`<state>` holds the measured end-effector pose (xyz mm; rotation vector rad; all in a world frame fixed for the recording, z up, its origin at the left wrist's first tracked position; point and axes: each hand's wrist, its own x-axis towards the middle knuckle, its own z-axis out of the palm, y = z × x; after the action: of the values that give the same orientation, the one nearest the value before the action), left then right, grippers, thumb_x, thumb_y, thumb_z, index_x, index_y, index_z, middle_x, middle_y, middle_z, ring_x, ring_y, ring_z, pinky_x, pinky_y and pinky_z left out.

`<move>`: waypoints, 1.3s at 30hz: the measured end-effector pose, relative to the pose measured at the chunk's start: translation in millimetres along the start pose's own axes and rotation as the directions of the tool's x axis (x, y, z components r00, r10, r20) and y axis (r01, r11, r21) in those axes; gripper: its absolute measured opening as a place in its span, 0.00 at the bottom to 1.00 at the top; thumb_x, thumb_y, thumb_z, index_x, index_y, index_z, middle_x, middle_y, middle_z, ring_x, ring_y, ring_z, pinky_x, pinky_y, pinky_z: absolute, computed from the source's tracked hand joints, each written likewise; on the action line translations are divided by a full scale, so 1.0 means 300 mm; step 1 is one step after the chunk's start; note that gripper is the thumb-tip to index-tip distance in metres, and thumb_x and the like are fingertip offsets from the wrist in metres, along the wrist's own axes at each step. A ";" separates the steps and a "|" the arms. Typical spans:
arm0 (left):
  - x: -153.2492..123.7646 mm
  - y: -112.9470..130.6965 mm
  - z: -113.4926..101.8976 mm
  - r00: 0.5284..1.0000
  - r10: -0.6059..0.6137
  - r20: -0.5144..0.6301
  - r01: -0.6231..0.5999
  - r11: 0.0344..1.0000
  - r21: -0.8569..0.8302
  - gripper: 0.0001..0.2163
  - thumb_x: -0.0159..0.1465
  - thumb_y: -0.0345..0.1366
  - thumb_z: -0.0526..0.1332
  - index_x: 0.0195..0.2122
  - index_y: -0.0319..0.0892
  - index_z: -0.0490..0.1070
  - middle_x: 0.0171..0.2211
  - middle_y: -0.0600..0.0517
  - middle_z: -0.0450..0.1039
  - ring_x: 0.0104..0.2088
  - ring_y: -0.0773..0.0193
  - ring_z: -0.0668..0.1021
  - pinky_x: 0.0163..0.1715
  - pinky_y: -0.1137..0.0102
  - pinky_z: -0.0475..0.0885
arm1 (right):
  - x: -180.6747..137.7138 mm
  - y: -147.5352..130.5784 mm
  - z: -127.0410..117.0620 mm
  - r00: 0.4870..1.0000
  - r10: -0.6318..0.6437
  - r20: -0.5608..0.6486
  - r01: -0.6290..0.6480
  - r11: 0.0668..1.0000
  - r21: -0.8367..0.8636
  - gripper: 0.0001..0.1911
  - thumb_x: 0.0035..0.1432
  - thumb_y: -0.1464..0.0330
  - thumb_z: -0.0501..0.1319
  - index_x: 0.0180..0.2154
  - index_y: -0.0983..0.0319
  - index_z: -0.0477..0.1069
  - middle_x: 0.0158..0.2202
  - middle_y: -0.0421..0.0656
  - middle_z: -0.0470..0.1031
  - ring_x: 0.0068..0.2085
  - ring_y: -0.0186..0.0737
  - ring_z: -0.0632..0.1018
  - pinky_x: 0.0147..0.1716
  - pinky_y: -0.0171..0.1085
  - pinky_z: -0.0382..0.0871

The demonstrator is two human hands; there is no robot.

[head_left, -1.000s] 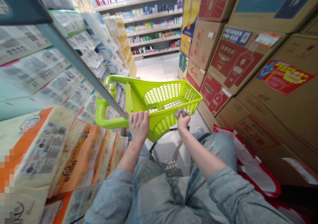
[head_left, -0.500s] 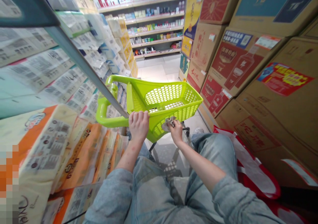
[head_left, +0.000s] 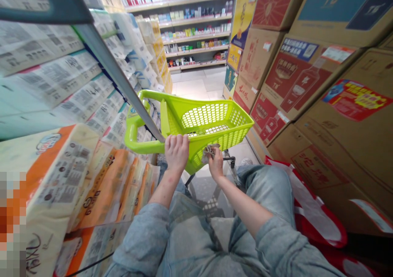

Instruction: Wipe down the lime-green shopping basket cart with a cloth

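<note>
A lime green plastic shopping basket (head_left: 215,117) on a wheeled frame stands in front of me in a narrow aisle. My left hand (head_left: 176,152) is closed around the basket's near rim, next to its curved green handle (head_left: 135,138). My right hand (head_left: 216,162) is closed on a crumpled grey cloth (head_left: 208,151) and presses it against the basket's near outer wall. The basket looks empty inside.
Shelves of wrapped tissue packs (head_left: 76,174) line the left, with a metal shelf edge (head_left: 123,80) jutting toward the basket. Stacked cardboard cartons (head_left: 307,80) wall the right. A red and white bag (head_left: 310,211) lies by my right knee. Tiled floor (head_left: 196,86) runs to far shelves.
My right hand with the cloth moved from the basket's rim down and left along its outer wall. My left hand kept its grip on the rim.
</note>
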<state>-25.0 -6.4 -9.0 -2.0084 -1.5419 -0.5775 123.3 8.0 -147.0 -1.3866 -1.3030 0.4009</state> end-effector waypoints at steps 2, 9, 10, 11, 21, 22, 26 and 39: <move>-0.001 -0.004 0.001 1.000 -0.001 -0.004 0.001 1.000 -0.001 0.13 0.66 0.36 0.48 0.45 0.41 0.69 0.33 0.45 0.70 0.41 0.55 0.69 0.53 0.58 0.57 | 0.015 0.006 -0.014 0.998 -0.035 0.050 0.037 0.999 -0.032 0.09 0.57 0.70 0.53 0.40 0.62 0.67 0.38 0.48 0.71 0.41 0.44 0.70 0.44 0.42 0.65; -0.004 -0.013 -0.002 1.000 0.000 0.006 0.000 1.000 0.020 0.13 0.66 0.35 0.48 0.44 0.41 0.70 0.33 0.45 0.69 0.41 0.55 0.69 0.52 0.58 0.59 | 0.020 0.052 -0.093 0.952 -0.140 0.271 0.143 0.990 0.006 0.07 0.55 0.71 0.54 0.36 0.61 0.69 0.37 0.46 0.73 0.41 0.44 0.72 0.42 0.42 0.66; -0.004 -0.013 -0.002 1.000 0.004 0.005 -0.004 1.000 0.026 0.13 0.66 0.35 0.48 0.45 0.41 0.70 0.33 0.45 0.69 0.41 0.55 0.69 0.52 0.58 0.59 | 0.008 0.055 -0.103 0.960 -0.125 0.251 0.126 0.992 0.011 0.06 0.55 0.71 0.54 0.35 0.61 0.69 0.37 0.46 0.73 0.41 0.44 0.72 0.42 0.42 0.67; -0.004 -0.012 -0.001 1.000 0.007 0.003 -0.007 1.000 0.027 0.13 0.67 0.35 0.48 0.45 0.41 0.69 0.33 0.45 0.69 0.41 0.55 0.69 0.52 0.58 0.59 | -0.003 0.053 -0.110 0.974 -0.099 0.204 0.099 0.995 0.010 0.07 0.56 0.70 0.54 0.36 0.61 0.69 0.37 0.47 0.73 0.41 0.44 0.73 0.41 0.41 0.67; 0.001 0.006 -0.004 1.000 -0.006 -0.005 0.006 1.000 0.027 0.13 0.67 0.35 0.47 0.43 0.40 0.70 0.33 0.45 0.69 0.41 0.55 0.69 0.53 0.58 0.59 | 0.081 -0.038 -0.047 0.995 -0.085 0.047 0.087 0.995 -0.045 0.07 0.57 0.69 0.54 0.36 0.61 0.70 0.34 0.46 0.74 0.38 0.43 0.73 0.40 0.39 0.65; 0.001 0.007 -0.005 1.000 -0.010 -0.004 0.010 1.000 0.021 0.13 0.67 0.35 0.47 0.44 0.40 0.69 0.33 0.45 0.69 0.41 0.55 0.69 0.52 0.58 0.59 | 0.078 -0.033 -0.050 0.993 -0.097 0.062 0.099 0.994 -0.037 0.07 0.56 0.69 0.54 0.35 0.61 0.70 0.34 0.46 0.74 0.38 0.43 0.73 0.40 0.39 0.65; -0.003 0.005 -0.005 1.000 -0.013 -0.012 0.013 1.000 0.020 0.13 0.67 0.35 0.47 0.44 0.40 0.69 0.33 0.45 0.69 0.41 0.55 0.69 0.53 0.58 0.59 | 0.023 0.003 -0.091 0.979 -0.116 0.169 0.119 0.993 -0.006 0.06 0.56 0.68 0.55 0.34 0.61 0.70 0.34 0.45 0.74 0.38 0.43 0.74 0.38 0.39 0.66; -0.005 -0.002 0.004 0.999 -0.035 0.011 0.035 0.995 -0.095 0.14 0.67 0.35 0.45 0.46 0.40 0.69 0.36 0.44 0.70 0.44 0.55 0.69 0.54 0.56 0.58 | 0.033 -0.033 -0.044 0.933 -0.205 0.295 0.235 0.970 -0.069 0.10 0.55 0.74 0.53 0.34 0.60 0.71 0.35 0.45 0.75 0.41 0.44 0.73 0.42 0.40 0.66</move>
<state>-25.8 -6.6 -10.7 -2.0600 -1.5850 -0.6679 132.7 7.6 -130.2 -1.2810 -1.7201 0.3950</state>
